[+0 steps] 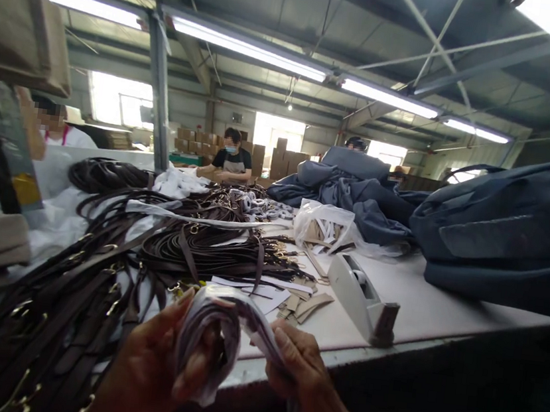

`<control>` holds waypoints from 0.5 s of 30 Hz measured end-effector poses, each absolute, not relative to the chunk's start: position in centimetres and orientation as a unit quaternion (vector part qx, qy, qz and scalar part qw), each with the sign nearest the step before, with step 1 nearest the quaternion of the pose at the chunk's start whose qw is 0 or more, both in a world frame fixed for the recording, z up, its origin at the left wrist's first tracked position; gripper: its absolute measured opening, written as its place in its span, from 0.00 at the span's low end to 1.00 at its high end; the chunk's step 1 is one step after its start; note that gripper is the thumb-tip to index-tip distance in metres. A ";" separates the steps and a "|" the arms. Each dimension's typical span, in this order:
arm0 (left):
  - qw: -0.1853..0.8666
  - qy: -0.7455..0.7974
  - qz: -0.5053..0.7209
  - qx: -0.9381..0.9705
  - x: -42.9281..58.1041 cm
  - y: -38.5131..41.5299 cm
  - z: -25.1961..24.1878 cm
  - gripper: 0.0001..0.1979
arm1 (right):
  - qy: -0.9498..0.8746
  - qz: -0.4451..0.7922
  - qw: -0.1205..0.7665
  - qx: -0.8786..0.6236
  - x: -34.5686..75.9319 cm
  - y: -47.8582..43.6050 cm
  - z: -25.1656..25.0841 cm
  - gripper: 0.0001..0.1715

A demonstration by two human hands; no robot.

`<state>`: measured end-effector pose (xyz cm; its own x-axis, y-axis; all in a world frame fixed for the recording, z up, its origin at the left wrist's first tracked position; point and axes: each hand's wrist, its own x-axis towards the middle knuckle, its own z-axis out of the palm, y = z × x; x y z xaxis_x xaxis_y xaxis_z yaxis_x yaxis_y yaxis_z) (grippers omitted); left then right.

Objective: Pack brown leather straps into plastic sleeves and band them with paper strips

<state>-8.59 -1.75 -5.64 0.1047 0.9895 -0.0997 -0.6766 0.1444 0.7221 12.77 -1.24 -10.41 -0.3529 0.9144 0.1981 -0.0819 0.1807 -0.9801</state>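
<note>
Between my hands is a strap wrapped in thin whitish plastic, partly rolled into a coil. My left hand grips the coil, its fingers inside the loop and its thumb on the outer side. The loose length runs over to my right hand, which pinches it between thumb and fingers. Below that hand the end of the strap is hard to make out. Beyond the coil lie white paper strips and tan card pieces. Dark brown straps with gold-coloured clasps spread across the table behind and to the left.
A grey tape dispenser stands near the table's front edge. Behind it is a clear plastic bag of strips. Dark blue bags pile up on the right. A metal post rises at left. Co-workers sit across the table.
</note>
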 end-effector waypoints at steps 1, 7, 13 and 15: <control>0.716 0.276 0.593 0.244 -8.4 -1.5 -5.9 0.14 | -0.632 0.503 0.473 -0.350 11.9 -1.5 -11.0 0.34; 0.752 0.150 0.618 0.174 -6.4 -0.3 -7.2 0.27 | -0.675 0.387 0.530 -0.335 8.2 -2.0 -12.5 0.34; 0.667 0.235 0.702 0.087 -4.9 0.0 -7.5 0.15 | -0.573 0.417 0.537 -0.459 6.4 -2.0 -15.6 0.36; 0.647 0.261 0.712 0.078 -4.7 0.0 -7.8 0.10 | -0.574 0.423 0.528 -0.461 6.4 -2.1 -16.6 0.33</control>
